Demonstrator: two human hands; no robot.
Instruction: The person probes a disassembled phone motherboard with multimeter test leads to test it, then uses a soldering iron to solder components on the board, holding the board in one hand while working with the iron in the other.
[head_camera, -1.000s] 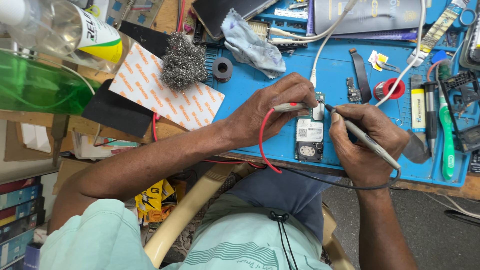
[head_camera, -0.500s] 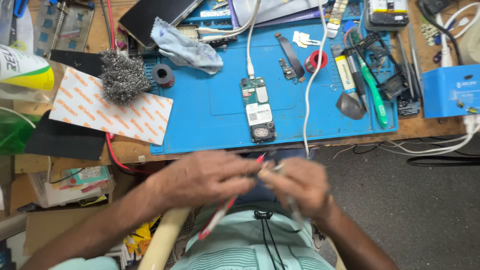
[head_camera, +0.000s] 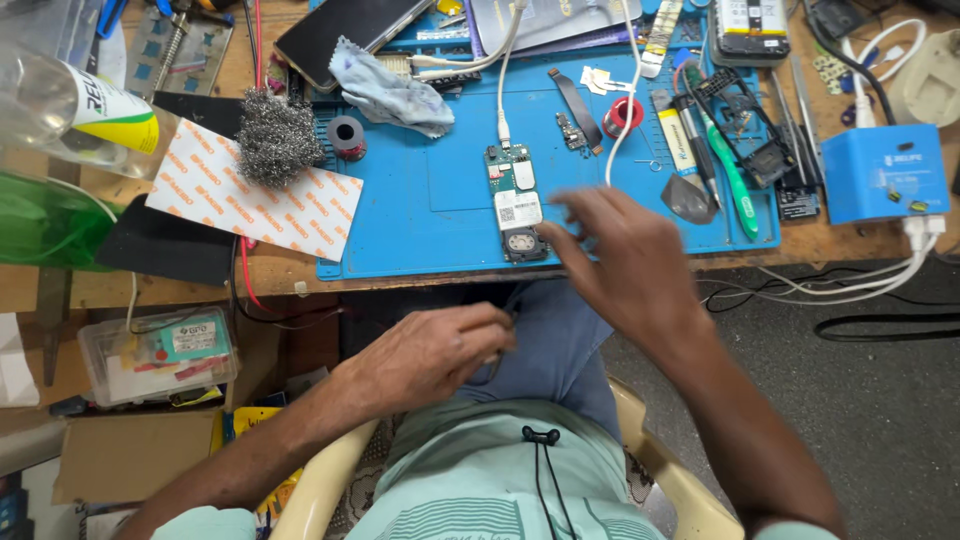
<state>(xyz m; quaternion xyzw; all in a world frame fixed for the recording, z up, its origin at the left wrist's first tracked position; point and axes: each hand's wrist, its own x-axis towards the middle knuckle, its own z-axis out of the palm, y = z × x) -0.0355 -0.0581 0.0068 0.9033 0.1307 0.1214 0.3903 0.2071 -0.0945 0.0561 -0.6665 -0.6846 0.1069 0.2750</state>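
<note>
A bare phone circuit board (head_camera: 515, 200) lies on the blue work mat (head_camera: 400, 230), with a white cable (head_camera: 500, 100) plugged into its top end. My right hand (head_camera: 625, 265) hovers just right of the board over the mat's front edge. It is blurred, with its fingers spread and nothing in it. My left hand (head_camera: 440, 352) rests low over my lap in front of the table. Its fingers are curled closed, and I cannot see anything held inside them.
On the mat lie a steel wool ball (head_camera: 275, 135), a grey cloth (head_camera: 385, 90), a red spool (head_camera: 625, 115) and a green-handled tool (head_camera: 735, 180). A blue box device (head_camera: 885, 170) stands at the right. A clear plastic box (head_camera: 160, 350) sits lower left.
My right hand has lifted from my lap to the mat beside the circuit board and no longer holds a tool. The red probe seen in my left hand is out of sight.
</note>
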